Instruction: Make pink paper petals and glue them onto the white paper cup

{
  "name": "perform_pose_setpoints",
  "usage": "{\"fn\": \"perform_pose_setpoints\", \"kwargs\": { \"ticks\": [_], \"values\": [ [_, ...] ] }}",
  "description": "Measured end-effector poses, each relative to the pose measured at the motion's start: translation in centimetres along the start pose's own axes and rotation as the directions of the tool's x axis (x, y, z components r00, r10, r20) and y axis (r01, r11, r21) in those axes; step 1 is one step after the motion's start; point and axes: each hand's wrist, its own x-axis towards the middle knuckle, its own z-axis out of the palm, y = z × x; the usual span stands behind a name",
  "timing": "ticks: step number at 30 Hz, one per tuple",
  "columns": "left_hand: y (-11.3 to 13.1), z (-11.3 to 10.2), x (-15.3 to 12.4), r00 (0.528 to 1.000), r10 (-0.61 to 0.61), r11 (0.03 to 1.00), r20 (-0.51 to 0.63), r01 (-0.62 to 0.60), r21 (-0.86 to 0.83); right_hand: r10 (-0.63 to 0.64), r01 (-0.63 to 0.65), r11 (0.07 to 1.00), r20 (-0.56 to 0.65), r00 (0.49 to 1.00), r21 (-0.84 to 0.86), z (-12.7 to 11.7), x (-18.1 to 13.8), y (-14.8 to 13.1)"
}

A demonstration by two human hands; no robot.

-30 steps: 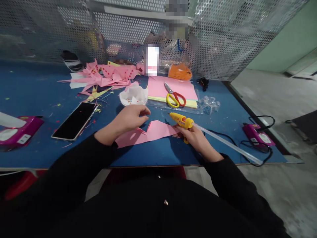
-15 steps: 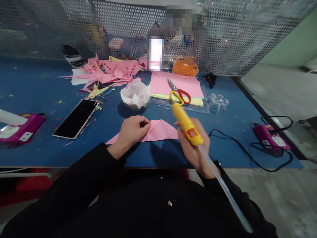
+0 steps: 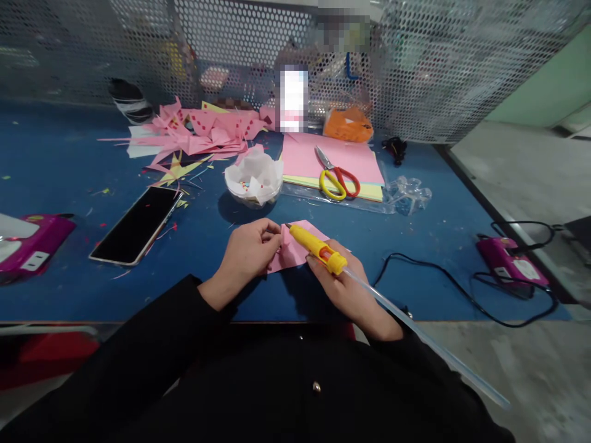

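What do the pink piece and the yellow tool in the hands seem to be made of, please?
The pink piece looks like thin matte paper, judging by its sharp creases. The yellow tool in the right hand seems smooth plastic; the rod trailing from it looks translucent, perhaps glue.

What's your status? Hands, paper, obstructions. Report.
Left hand pinching pink paper. Right hand gripping yellow glue gun, nozzle at the paper. Tissue-lined bowl beyond, apart.
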Motion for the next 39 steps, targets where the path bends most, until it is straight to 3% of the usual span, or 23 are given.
{"fn": "perform_pose_setpoints", "kwargs": {
  "ticks": [9, 20, 39],
  "values": [
    [0.50, 0.18, -0.06, 0.998, -0.052, 0.971, 0.025, 0.056, -0.232, -0.036, 0.036, 0.998, -0.006, 0.999, -0.059, 0.14, -0.22, -0.05],
    [0.59, 0.23, -0.13, 0.995, -0.094, 0.968, 0.033, 0.099, -0.229, -0.075, 0.071, 0.992, -0.029, 0.997, -0.105, 0.30, -0.34, 0.15],
    [0.56, 0.15, -0.24, 0.998, -0.049, 0.978, 0.034, 0.055, -0.203, -0.049, 0.043, 0.993, -0.046, 0.998, -0.110, 0.45, -0.49, 0.12]
  ]
}}
